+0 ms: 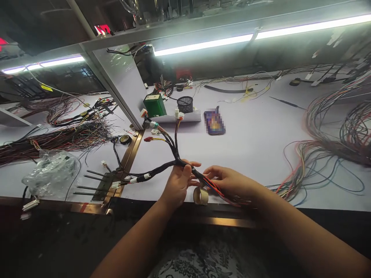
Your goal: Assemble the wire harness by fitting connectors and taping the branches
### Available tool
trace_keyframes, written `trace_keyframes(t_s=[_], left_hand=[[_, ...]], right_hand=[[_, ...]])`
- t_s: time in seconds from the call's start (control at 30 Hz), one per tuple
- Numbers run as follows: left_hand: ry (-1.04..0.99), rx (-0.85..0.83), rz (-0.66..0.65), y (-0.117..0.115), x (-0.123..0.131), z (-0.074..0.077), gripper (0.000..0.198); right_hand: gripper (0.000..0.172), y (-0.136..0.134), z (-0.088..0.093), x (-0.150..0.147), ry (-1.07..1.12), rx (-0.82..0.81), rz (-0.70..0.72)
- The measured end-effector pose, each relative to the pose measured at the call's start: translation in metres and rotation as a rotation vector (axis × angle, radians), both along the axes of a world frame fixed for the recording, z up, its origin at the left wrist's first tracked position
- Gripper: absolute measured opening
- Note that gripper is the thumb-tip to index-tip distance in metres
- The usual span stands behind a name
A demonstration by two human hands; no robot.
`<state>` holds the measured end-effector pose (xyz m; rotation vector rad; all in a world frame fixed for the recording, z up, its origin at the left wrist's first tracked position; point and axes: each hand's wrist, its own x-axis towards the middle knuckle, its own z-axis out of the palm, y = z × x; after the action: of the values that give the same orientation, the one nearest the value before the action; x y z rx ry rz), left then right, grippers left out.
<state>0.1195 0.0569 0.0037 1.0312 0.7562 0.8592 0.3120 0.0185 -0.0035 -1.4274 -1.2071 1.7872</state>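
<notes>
A wire harness [162,168] wrapped in black tape stretches across the front of the table, its branches ending in white, red and green connectors. My left hand [177,184] is closed around the taped trunk near the branching point, thumb on top. My right hand [224,179] has curled fingers at the trunk, where the tape gives way to loose red, blue and black wires [213,186]; its fingertips are partly hidden behind the bundle. Just below the trunk, between my hands, is a roll of tape [201,196] with a tan core. Whether it hangs from the harness I cannot tell.
Behind the harness stand a green box [154,105] and a black mesh cup [184,104]. A blurred-out dark item [215,121] lies right of them. Loose wires [327,143] heap at the right. Left of the divider are wire bundles [58,135], a plastic bag [52,173] and a pronged fixture [102,185].
</notes>
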Motion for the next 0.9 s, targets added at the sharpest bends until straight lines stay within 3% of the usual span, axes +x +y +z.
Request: trace_keyframes(t_s=[0.1, 0.17, 0.23, 0.37, 0.43, 0.57, 0.73, 0.9], left_hand=[[0.097, -0.052, 0.043, -0.001, 0.001, -0.002, 0.031], [0.157, -0.075, 0.074, 0.0, 0.001, -0.003, 0.037], [0.193, -0.085, 0.103, 0.001, 0.002, -0.004, 0.042], [0.153, -0.063, 0.084, 0.003, -0.001, 0.001, 0.032], [0.105, -0.101, 0.013, 0.003, -0.004, 0.005, 0.031], [-0.016, -0.166, -0.067, -0.002, -0.012, 0.009, 0.023], [0.04, -0.167, -0.112, -0.008, -0.018, 0.004, 0.024], [0.048, -0.13, -0.123, -0.004, -0.022, 0.01, 0.017]], right_hand=[[0.03, -0.01, 0.005, 0.008, -0.134, 0.331, -0.101], [0.028, -0.016, 0.007, 0.009, -0.189, 0.521, -0.045], [0.028, -0.02, 0.007, 0.006, -0.209, 0.585, -0.003], [0.035, -0.014, 0.004, -0.001, -0.192, 0.349, -0.067], [0.04, -0.005, 0.007, -0.003, -0.196, 0.335, 0.003], [0.036, 0.013, 0.015, -0.004, -0.177, 0.478, 0.257], [0.042, 0.026, 0.01, -0.008, 0.038, 0.223, 0.407], [0.035, 0.039, 0.007, -0.019, 0.162, 0.213, 0.439]])
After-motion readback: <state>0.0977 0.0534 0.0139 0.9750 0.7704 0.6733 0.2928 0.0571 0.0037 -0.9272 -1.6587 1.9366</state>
